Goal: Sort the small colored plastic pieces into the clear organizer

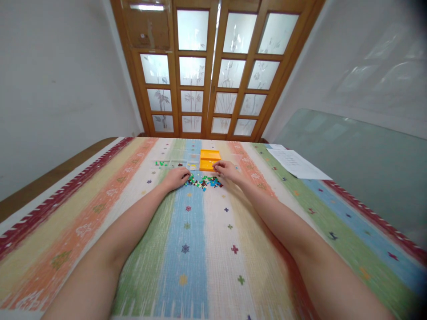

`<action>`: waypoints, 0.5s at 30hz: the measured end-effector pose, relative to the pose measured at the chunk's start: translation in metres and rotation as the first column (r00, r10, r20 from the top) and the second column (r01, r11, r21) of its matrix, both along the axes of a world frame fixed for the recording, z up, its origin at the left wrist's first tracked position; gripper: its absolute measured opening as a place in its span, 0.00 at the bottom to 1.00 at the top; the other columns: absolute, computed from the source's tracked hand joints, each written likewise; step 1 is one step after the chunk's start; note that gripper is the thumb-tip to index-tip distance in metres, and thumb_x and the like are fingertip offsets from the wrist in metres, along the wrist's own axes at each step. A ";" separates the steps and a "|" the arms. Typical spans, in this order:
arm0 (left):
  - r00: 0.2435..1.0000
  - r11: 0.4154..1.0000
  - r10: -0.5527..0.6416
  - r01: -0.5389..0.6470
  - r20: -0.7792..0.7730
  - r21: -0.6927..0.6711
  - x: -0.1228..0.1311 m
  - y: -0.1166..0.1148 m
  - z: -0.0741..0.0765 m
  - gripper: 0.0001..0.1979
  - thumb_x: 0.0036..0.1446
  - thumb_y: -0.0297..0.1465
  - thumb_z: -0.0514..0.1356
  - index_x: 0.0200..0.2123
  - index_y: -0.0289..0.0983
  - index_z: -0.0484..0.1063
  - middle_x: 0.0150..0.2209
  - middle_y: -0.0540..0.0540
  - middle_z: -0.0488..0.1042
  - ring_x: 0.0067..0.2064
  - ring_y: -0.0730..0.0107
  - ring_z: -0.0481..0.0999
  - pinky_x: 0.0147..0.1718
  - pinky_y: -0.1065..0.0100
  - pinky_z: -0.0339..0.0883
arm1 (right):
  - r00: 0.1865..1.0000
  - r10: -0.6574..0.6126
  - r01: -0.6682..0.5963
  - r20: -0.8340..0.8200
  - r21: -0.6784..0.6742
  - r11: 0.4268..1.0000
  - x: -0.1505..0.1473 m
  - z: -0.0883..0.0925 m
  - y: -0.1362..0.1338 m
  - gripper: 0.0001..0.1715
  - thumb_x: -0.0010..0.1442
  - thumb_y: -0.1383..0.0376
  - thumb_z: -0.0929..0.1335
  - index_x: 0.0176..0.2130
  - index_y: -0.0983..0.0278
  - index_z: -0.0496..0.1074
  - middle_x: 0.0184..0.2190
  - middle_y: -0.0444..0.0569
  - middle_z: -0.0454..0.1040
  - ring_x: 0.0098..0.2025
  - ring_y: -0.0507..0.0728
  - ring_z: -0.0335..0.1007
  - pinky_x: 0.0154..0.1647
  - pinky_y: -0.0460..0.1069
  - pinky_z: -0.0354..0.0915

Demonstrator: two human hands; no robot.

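Small green, blue, brown and white pieces (204, 182) lie in a loose pile on the striped cloth. My left hand (177, 178) rests at the pile's left end, its fingers bent together over the pieces; what they hold, if anything, is too small to tell. Behind the pile stands an open orange box (210, 155) with its lid tipped back. At the box's front right corner is my right hand (227, 170), thumb and fingertips pinched together, their contents too small to make out. Clear trays (173, 164) beside the box on the left contain green, brown and yellow pieces.
Printed white sheets (293, 163) lie at the right side of the striped tablecloth (200, 266). A glass panel (353, 169) stands along the table's right. Wooden doors with glass panes (208, 93) are beyond the far edge.
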State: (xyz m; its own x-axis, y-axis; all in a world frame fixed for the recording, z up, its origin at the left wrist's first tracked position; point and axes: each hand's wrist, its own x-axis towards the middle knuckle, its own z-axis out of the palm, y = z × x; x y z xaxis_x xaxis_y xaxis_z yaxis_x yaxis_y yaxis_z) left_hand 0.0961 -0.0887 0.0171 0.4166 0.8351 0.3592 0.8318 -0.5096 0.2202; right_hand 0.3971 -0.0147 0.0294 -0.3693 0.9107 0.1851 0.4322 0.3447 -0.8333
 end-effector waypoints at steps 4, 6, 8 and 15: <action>1.000 1.000 -0.007 0.007 -0.005 -0.005 0.000 0.000 0.001 0.13 0.67 0.33 0.54 0.42 0.42 0.80 0.44 0.45 0.80 0.45 0.62 0.77 0.45 0.65 0.68 | 0.979 0.024 -0.050 0.203 0.124 0.991 0.031 -0.005 -0.014 0.09 0.61 0.65 0.68 0.39 0.63 0.78 0.40 0.49 0.82 0.41 0.57 0.75 0.43 0.48 0.66; 1.000 1.000 -0.012 0.012 -0.011 -0.006 0.001 0.001 0.001 0.13 0.68 0.34 0.54 0.42 0.42 0.80 0.44 0.45 0.80 0.45 0.62 0.77 0.44 0.65 0.68 | 0.956 0.046 -0.092 0.289 0.149 0.985 0.040 -0.005 -0.023 0.08 0.62 0.66 0.68 0.39 0.63 0.79 0.40 0.50 0.82 0.41 0.57 0.75 0.44 0.48 0.65; 1.000 1.000 -0.011 0.011 -0.012 -0.005 0.001 0.001 0.000 0.13 0.68 0.34 0.54 0.42 0.41 0.79 0.43 0.45 0.80 0.44 0.62 0.77 0.43 0.65 0.67 | 0.934 0.073 -0.135 0.349 0.155 0.979 0.045 -0.005 -0.031 0.09 0.63 0.67 0.68 0.39 0.63 0.79 0.39 0.49 0.82 0.40 0.57 0.75 0.43 0.48 0.64; 1.000 1.000 -0.004 0.004 -0.002 -0.014 0.000 0.001 0.000 0.12 0.68 0.34 0.55 0.42 0.42 0.79 0.43 0.45 0.80 0.45 0.62 0.77 0.44 0.65 0.67 | 0.899 0.104 -0.221 0.425 0.234 0.947 0.042 -0.007 -0.042 0.09 0.61 0.70 0.68 0.38 0.64 0.80 0.39 0.50 0.80 0.40 0.57 0.73 0.44 0.48 0.63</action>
State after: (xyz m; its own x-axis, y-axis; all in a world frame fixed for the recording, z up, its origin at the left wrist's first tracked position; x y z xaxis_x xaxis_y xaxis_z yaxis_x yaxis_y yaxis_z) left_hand 0.0958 -0.0878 0.0172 0.4207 0.8383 0.3467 0.8301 -0.5099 0.2257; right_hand 0.4392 -0.0570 0.0229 -0.6029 0.7674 0.2182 0.6277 0.6251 -0.4639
